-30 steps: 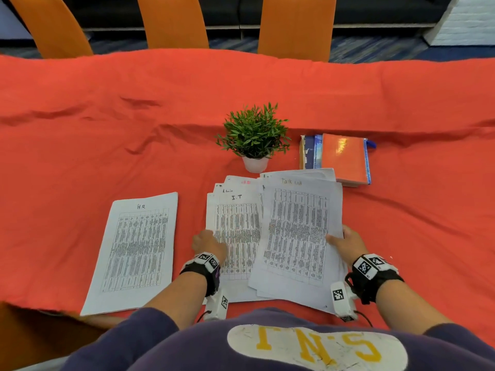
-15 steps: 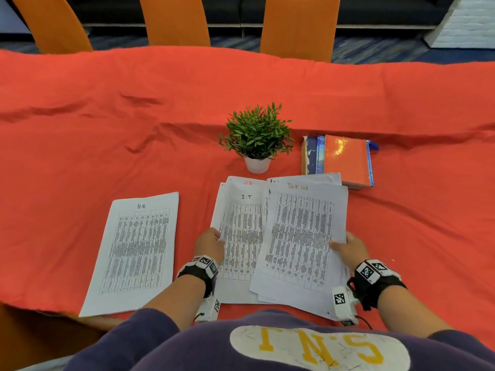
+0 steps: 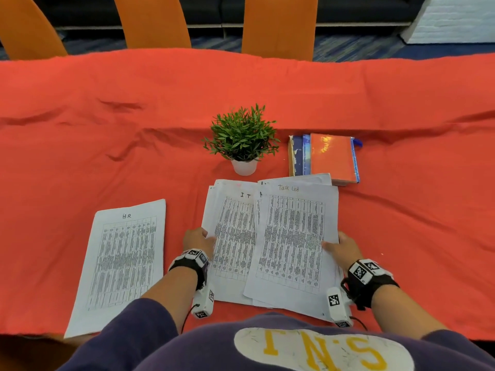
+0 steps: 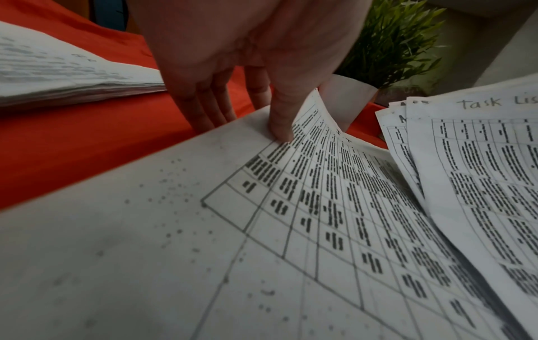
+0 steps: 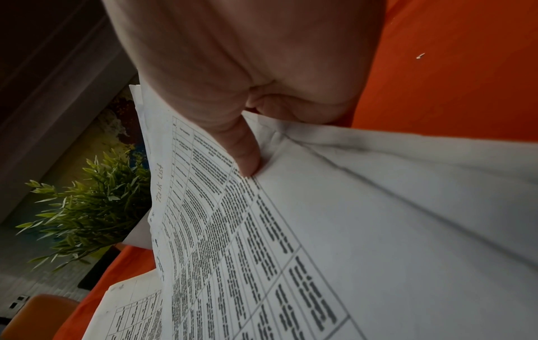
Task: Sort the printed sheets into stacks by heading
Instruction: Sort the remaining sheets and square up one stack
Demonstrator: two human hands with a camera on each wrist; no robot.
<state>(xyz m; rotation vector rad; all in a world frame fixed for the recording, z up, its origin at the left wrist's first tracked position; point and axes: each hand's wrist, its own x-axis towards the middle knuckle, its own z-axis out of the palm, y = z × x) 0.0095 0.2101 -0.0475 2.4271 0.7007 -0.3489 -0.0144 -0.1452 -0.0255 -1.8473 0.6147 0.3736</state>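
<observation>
- The left hand point(image 3: 197, 238) pinched the left edge of the sheet headed "IT" point(image 3: 230, 236), thumb on top and fingers beneath, low in the middle of the head view.
- The right hand point(image 3: 344, 246) gripped the right edge of the sheet headed "Task List" point(image 3: 292, 239), thumb pressed on the print; this sheet overlapped the IT sheet.
- A stack headed "HR" point(image 3: 120, 263) lay flat at lower left, apart from both.
- A potted plant point(image 3: 242, 137) and books point(image 3: 325, 158) stood just above the sheets on the red-covered table point(image 3: 107, 129).
</observation>
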